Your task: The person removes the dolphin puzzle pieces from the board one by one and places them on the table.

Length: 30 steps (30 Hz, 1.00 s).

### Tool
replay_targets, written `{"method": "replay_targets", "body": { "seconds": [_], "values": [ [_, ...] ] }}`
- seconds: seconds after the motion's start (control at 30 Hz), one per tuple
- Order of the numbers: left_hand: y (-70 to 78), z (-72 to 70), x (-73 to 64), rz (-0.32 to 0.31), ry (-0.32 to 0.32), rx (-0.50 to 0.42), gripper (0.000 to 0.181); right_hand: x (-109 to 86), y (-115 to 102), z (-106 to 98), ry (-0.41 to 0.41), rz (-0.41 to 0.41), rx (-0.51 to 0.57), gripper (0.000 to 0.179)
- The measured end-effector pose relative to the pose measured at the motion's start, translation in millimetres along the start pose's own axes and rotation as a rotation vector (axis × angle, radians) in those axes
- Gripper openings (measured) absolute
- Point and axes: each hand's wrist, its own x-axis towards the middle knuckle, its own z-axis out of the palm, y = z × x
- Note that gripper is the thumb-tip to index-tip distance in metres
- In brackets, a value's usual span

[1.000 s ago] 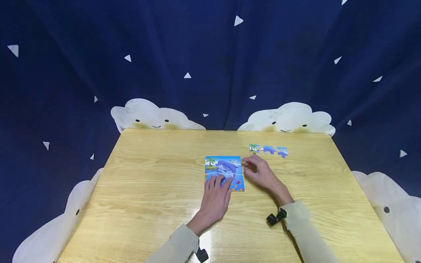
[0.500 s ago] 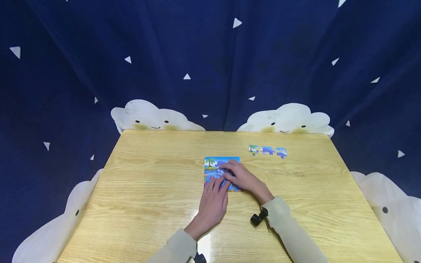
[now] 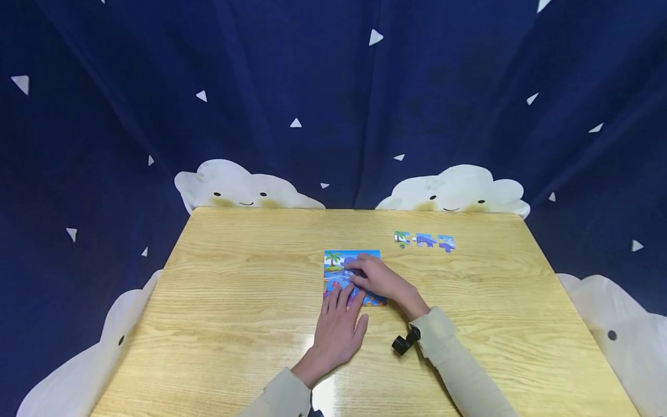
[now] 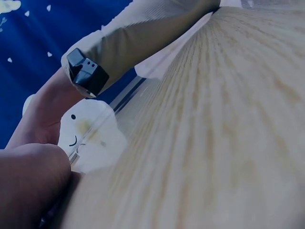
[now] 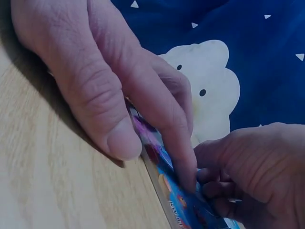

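Note:
A flat square jigsaw puzzle [image 3: 333, 262] with a sea picture lies on the table; a palm tree and part of a dolphin show between the hands. My left hand [image 3: 337, 331] rests with its fingers spread on the puzzle's near edge, thumb out over the wood. My right hand [image 3: 384, 280] comes in from the right and covers much of the upper right, bent index finger and thumb tips down on the picture. In the right wrist view, the right hand's fingers [image 5: 214, 191] are bent close beside the left index finger; I cannot tell whether they pinch a piece.
Three loose puzzle pieces lie in a row beyond the puzzle to the right: a palm tree piece [image 3: 401, 237], a dolphin piece [image 3: 425, 241] and a piece with sky [image 3: 446, 243]. The wooden table [image 3: 234, 301] ends at a dark blue curtain [image 3: 292, 87].
My right hand has moved left from beside the puzzle onto its picture, then stayed nearly still. The left thumb has swung off the puzzle, out to the right. The loose pieces have not moved.

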Motion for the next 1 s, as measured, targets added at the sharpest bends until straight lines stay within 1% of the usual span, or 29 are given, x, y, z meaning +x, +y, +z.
{"method": "replay_targets", "body": {
  "seconds": [0.07,0.13,0.2,0.27,0.33,0.5,0.6,0.7,0.87,1.0],
  "values": [
    [0.1,0.6,-0.5,0.007,0.017,0.01,0.049,0.4,-1.4,-0.1,-0.008,-0.009,0.008,0.03],
    [0.4,0.6,-0.7,0.009,0.021,0.017,0.047,0.8,-2.8,0.0,-0.019,-0.017,0.006,0.031],
    [0.7,0.5,-0.3,0.006,0.011,0.02,0.048,1.0,-3.6,0.3,-0.033,-0.01,-0.001,0.033],
    [1.5,-0.4,0.3,-0.003,-0.012,0.027,0.047,1.0,-3.8,0.6,-0.037,-0.008,-0.011,0.034],
    [1.8,1.0,0.4,-0.004,-0.018,0.032,0.046,1.1,-3.1,1.7,-0.037,0.0,-0.019,0.035],
    [0.9,2.4,-1.0,-0.001,-0.021,0.052,0.045,3.7,-5.1,2.9,-0.023,-0.011,-0.027,0.037],
    [1.9,-0.7,-2.0,-0.002,-0.041,0.053,0.046,4.6,-7.9,2.0,-0.021,-0.009,-0.026,0.037],
    [2.7,-2.3,-3.5,-0.005,-0.049,0.035,0.046,5.2,-9.8,2.1,-0.022,0.004,-0.014,0.037],
    [3.0,-2.3,-4.2,0.007,-0.028,0.015,0.045,6.6,-11.4,4.1,-0.038,0.029,-0.011,0.04],
    [2.3,-2.1,-3.4,0.035,0.001,0.007,0.044,7.3,-10.8,5.3,-0.04,0.047,-0.029,0.043]
  ]
}}
